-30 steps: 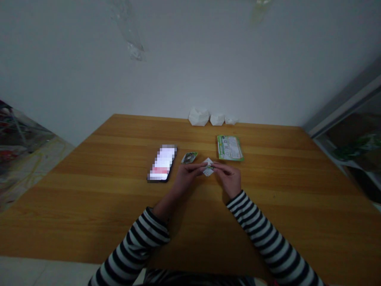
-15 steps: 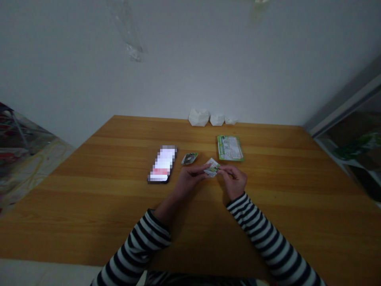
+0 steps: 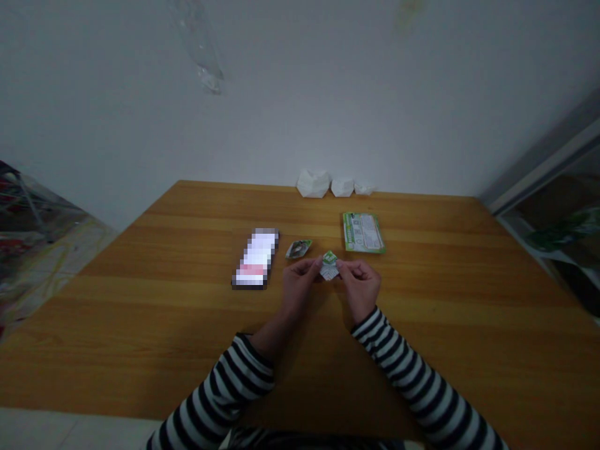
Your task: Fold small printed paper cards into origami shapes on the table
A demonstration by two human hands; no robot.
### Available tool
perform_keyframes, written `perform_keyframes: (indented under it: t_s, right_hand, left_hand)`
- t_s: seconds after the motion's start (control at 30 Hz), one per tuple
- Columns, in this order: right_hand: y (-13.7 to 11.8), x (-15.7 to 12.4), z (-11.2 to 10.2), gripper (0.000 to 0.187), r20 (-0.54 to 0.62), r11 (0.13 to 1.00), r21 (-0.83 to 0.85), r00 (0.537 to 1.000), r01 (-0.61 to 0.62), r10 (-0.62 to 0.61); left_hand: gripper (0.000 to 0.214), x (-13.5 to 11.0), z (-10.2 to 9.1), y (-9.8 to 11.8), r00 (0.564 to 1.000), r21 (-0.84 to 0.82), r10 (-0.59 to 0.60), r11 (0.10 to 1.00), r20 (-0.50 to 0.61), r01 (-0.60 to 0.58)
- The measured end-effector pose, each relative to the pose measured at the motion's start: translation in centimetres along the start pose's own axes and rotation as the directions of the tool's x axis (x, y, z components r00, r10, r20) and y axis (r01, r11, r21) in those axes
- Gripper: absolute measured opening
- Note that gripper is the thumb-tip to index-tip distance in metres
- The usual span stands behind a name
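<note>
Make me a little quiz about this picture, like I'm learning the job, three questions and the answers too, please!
1. Pick one: what do the left hand and the right hand hold between them?
A) a spoon
B) a small printed paper
C) a cup

2. True or false: the phone lies to the left of the green-and-white packet.

3. Count: how many white lumps sit along the far edge of the table?

Key: 1. B. 2. True. 3. Three.
</note>
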State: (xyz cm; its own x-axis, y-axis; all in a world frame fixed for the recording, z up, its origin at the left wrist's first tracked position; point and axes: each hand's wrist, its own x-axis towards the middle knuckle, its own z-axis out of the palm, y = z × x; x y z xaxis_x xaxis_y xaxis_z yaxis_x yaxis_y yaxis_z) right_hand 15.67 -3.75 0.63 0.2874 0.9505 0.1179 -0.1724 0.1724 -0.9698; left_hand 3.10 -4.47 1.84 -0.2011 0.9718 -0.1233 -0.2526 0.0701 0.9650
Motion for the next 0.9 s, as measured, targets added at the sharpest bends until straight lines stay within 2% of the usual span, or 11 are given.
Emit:
perform_keyframes:
  t_s: [0.3, 0.57, 0.77, 0.9]
  right_hand:
    - [0.53, 0.91, -0.72, 0.025, 0.143, 0.998, -0.045, 0.989, 0.050, -0.043]
    - [0.45, 0.45, -0.16, 0.025, 0.121, 0.996, -0.021, 0.989, 0.082, -0.079]
    - [0.48, 0.04, 0.02, 0.021, 0.109, 0.996, -0.039, 0.991, 0.081, -0.076]
    - [0.64, 0.16, -0.09, 0.021, 0.101, 0.995, -0.046, 0.991, 0.087, -0.082]
  left_hand:
    - [0.033, 0.50, -0.44, -0.55, 0.995, 0.001, 0.089, 0.996, 0.039, -0.089]
    - [0.034, 0.14, 0.25, -0.29, 0.995, -0.078, 0.072, 0.994, -0.068, -0.077]
    - [0.047, 0.14, 0.19, -0.26, 0.989, -0.099, 0.091, 0.990, -0.118, -0.103]
    - [0.041, -0.05, 0.13, -0.01, 0.994, -0.015, 0.100, 0.995, -0.044, -0.101]
